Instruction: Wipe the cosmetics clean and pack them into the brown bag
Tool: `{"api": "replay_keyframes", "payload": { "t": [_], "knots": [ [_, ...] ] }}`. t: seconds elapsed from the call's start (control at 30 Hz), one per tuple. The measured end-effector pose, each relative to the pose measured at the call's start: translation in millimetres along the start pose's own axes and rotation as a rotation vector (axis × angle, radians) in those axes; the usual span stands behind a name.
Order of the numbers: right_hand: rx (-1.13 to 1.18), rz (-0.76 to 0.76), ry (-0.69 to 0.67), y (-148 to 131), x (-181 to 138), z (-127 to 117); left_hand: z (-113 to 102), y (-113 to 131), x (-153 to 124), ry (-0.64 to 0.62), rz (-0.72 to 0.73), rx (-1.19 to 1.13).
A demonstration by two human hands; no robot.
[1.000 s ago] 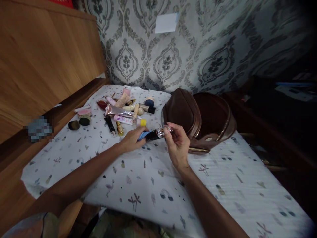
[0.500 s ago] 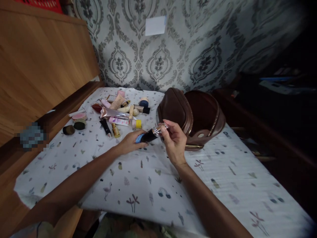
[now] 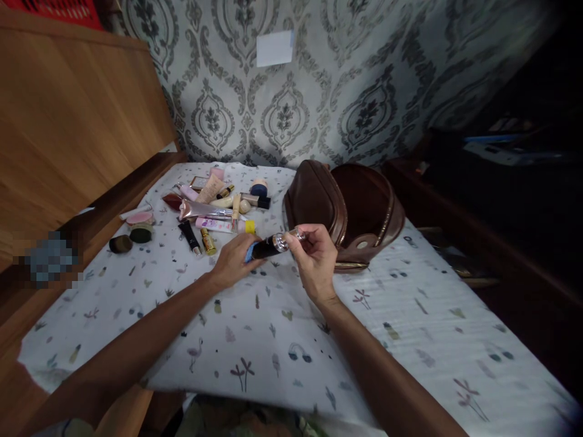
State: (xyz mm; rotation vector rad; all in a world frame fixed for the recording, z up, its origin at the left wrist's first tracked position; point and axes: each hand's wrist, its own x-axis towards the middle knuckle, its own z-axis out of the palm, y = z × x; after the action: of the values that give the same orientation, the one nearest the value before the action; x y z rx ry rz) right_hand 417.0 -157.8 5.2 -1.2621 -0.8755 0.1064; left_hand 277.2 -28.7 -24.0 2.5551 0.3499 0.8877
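Note:
Both hands hold one cosmetic tube [image 3: 266,247] just above the patterned sheet [image 3: 273,328]. The tube is black in the middle, blue at its left end, with a shiny clear cap at its right end. My left hand [image 3: 233,260] is closed round the blue end. My right hand [image 3: 314,258] pinches the clear cap with fingertips. An open brown leather pouch [image 3: 346,209] lies just behind my right hand.
A heap of several makeup items [image 3: 214,203] lies at the back left: tubes, lipsticks, small jars and round compacts [image 3: 132,230]. A wooden headboard [image 3: 68,121] rises on the left. Patterned wallpaper [image 3: 319,91] is behind. Dark furniture [image 3: 501,200] stands to the right.
The view has shifted a little, so everything sits slightly left and higher. Both hands keep hold of the tube in much the same pose.

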Motion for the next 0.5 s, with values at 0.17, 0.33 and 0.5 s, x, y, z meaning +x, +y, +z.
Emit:
{"api": "replay_keyframes", "payload": {
  "t": [0.17,0.33,0.5],
  "knots": [
    [-0.01,-0.008,0.012,-5.1,1.2,-0.5,-3.5,3.1,2.0,0.002,-0.052,-0.073],
    [0.014,0.008,0.029,-6.2,1.6,-1.2,-11.6,-4.3,7.6,-0.063,-0.293,-0.439],
    [0.045,0.001,0.015,-8.2,1.7,-2.4,-13.5,-12.4,9.5,-0.047,-0.438,-0.784]
  ]
}}
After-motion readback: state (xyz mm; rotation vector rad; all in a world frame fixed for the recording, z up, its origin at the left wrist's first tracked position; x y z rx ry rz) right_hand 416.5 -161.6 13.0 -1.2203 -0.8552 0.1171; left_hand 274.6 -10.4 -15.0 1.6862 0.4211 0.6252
